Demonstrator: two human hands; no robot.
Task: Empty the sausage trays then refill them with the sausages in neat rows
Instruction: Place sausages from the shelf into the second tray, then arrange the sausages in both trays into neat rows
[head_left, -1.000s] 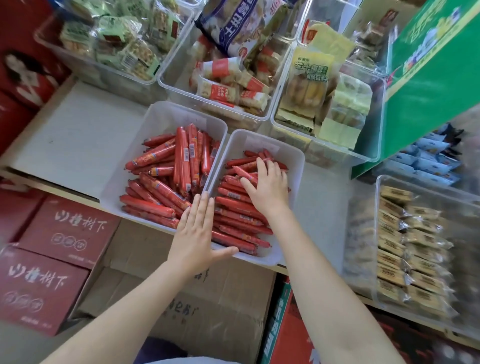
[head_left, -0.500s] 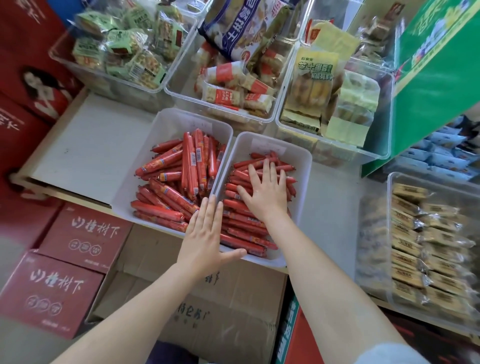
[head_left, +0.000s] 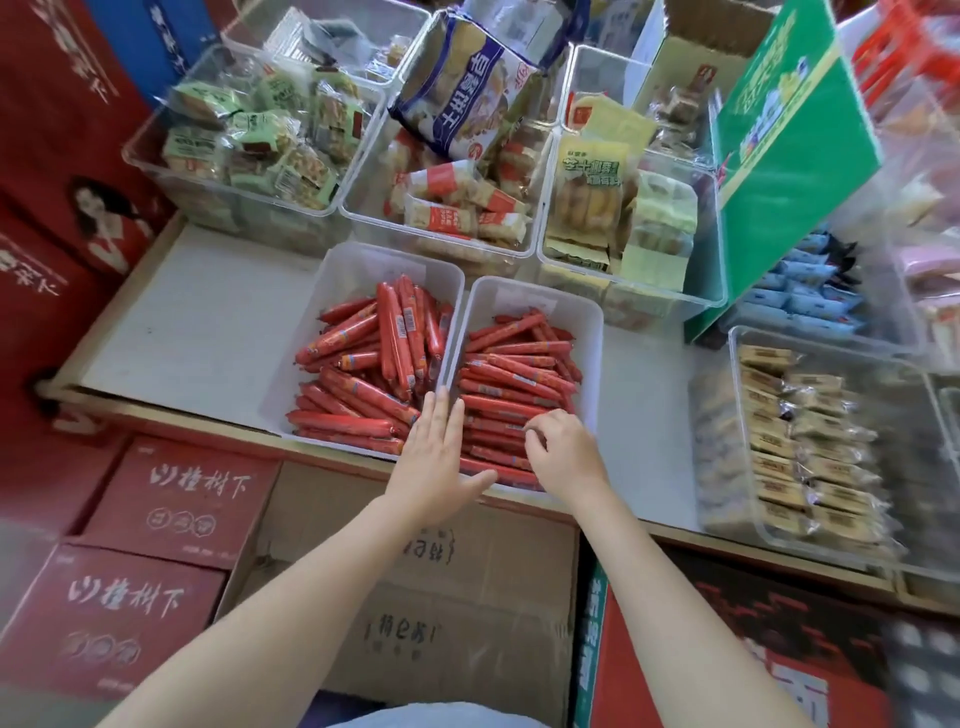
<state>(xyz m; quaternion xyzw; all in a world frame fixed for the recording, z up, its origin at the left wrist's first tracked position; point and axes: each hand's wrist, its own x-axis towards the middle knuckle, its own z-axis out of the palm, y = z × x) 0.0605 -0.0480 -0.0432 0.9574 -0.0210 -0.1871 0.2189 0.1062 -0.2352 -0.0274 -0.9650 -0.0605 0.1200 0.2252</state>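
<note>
Two trays (head_left: 589, 332) of sausages (head_left: 509, 382) sit side by side on the worktop (head_left: 208, 332).
My left hand (head_left: 436, 457) lies flat, fingers straight, at 6 o'clock between them; my right hand (head_left: 563, 454) curls, pinching sausages in the right tray.

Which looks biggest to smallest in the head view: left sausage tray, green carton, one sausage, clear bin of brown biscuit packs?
1. Green carton
2. Biscuit bin, nearer the camera, so unsure
3. Left sausage tray
4. One sausage

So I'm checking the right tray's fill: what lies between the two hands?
Head view: red sausages in the right tray fill the gap between left hand and right hand.
</note>
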